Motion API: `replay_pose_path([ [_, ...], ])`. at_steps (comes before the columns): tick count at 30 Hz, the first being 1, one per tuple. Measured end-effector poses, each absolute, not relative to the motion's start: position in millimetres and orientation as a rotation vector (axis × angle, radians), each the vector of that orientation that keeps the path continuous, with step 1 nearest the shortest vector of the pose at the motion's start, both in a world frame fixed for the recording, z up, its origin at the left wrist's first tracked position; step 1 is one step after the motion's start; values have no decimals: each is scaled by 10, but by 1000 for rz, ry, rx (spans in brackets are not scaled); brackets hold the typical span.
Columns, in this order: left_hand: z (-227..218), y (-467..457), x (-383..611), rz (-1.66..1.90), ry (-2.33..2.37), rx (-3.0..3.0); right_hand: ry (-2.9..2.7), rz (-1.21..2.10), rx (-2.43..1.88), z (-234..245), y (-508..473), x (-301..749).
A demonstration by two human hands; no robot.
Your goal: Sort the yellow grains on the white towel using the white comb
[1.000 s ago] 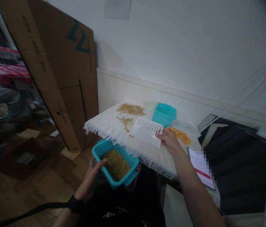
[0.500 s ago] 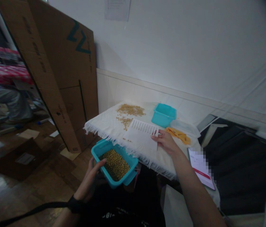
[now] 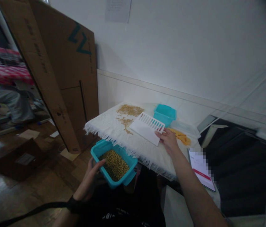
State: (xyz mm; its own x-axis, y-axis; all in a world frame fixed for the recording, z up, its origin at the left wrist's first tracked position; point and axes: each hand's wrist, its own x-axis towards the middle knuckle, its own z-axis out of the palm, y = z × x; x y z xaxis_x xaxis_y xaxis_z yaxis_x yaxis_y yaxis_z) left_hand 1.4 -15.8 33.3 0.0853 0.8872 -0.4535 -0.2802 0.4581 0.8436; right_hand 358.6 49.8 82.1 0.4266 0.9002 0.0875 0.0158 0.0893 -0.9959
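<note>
My left hand [image 3: 92, 173] grips the near-left side of a turquoise plastic bin [image 3: 94, 152], thumb over its rim. Yellowish soybeans [image 3: 116, 165] lie in the bin, which is held just below the table's fringed front edge. My right hand [image 3: 168, 140] is closed on the right end of a flat white plastic scraper [image 3: 144, 129] with a row of slots along its far side. The scraper is tilted above the white tablecloth [image 3: 109, 123]. More soybeans [image 3: 130, 110] are spread at the back of the cloth, with a smaller scatter left of the scraper.
A second turquoise bin [image 3: 164, 115] stands at the back by the wall. Beside it lie an orange cloth [image 3: 181, 137] and a clear lid [image 3: 187, 127]. A tablet [image 3: 201, 170] rests on the right edge. A tall cardboard box [image 3: 76, 78] stands to the left.
My right hand has lifted the scraper off the cloth and moved it right and slightly back. The few beans at the front edge are gone from the cloth. The held bin has barely moved.
</note>
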Motion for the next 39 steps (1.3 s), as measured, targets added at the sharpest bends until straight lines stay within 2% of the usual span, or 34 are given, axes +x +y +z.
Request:
replay_pose_path([
  [24, 197, -37, -26, 942, 1254, 570, -903, 833, -1399, 771, 528, 3630],
  [39, 281, -127, 5, 995, 1180, 627, -908, 850, -1415, 774, 501, 3656],
])
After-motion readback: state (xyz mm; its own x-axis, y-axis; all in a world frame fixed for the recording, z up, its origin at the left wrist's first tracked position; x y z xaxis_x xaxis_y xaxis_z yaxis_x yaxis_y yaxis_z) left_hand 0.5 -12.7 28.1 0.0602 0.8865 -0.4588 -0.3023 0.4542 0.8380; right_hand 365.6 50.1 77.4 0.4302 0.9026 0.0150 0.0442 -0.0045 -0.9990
